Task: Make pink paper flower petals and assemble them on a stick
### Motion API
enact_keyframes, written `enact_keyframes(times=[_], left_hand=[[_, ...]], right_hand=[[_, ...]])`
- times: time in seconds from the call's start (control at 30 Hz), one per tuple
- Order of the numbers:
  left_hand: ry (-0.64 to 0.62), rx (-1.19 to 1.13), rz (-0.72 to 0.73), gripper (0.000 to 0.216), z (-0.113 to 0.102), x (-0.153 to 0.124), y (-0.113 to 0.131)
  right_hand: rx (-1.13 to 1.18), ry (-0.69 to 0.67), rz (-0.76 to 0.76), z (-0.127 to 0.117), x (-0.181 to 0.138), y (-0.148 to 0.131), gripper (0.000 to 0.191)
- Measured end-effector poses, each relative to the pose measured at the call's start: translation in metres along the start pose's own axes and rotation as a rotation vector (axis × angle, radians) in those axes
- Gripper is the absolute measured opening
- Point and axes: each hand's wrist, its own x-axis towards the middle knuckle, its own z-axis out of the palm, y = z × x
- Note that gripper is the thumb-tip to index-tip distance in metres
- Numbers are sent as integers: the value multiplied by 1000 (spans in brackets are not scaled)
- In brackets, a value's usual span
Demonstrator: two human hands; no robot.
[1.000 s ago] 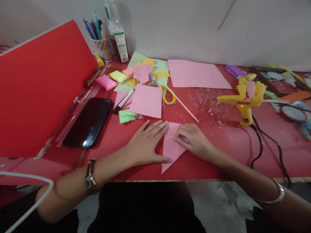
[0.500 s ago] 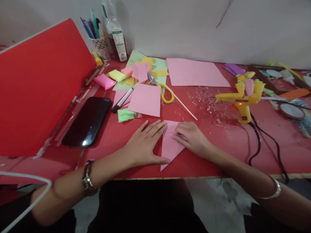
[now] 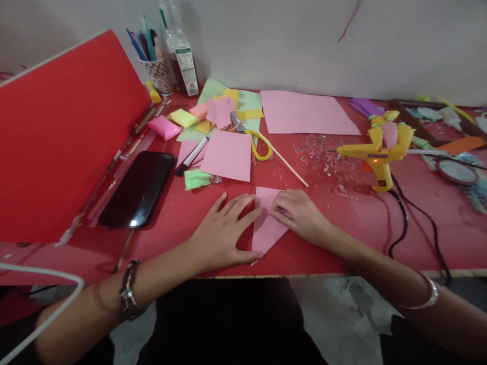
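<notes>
A folded piece of pink paper (image 3: 266, 230) lies on the red table, close to its front edge, with a pointed corner toward me. My left hand (image 3: 228, 230) is spread, its fingertips and thumb resting along the paper's left edge. On the paper's right side, my right hand (image 3: 299, 215) has its fingers curled and pinched at the folded edge. Part of the paper is hidden under the right hand. Just beyond the hands is a square pink sheet (image 3: 227, 156), beside yellow-handled scissors (image 3: 261, 147) and a thin white stick (image 3: 285, 161).
A yellow glue gun (image 3: 378, 157) with a lit orange light stands at the right, its black cord trailing down. At the left are a black phone (image 3: 137, 190) and a large red board (image 3: 68, 142). A bottle (image 3: 184, 66) and a pen cup (image 3: 158, 73) stand by the wall.
My left hand has shifted slightly left and toward me, its fingers spreading wider and baring more of the paper's upper left. My right hand stays almost in place.
</notes>
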Motion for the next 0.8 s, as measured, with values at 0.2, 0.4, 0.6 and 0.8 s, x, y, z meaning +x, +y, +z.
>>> enact_keyframes(times=[0.2, 0.4, 0.6, 0.8], left_hand=[[-1, -44, 17, 61, -1, -2, 1], [19, -30, 25, 62, -3, -3, 1], [9, -23, 24, 61, -3, -2, 2], [-2, -25, 25, 63, -3, -3, 1]], right_hand=[[-10, -6, 13, -1, 0, -1, 28], [-18, -9, 19, -1, 0, -2, 27], [-23, -20, 29, -1, 0, -2, 26], [-33, -19, 31, -1, 0, -2, 27]])
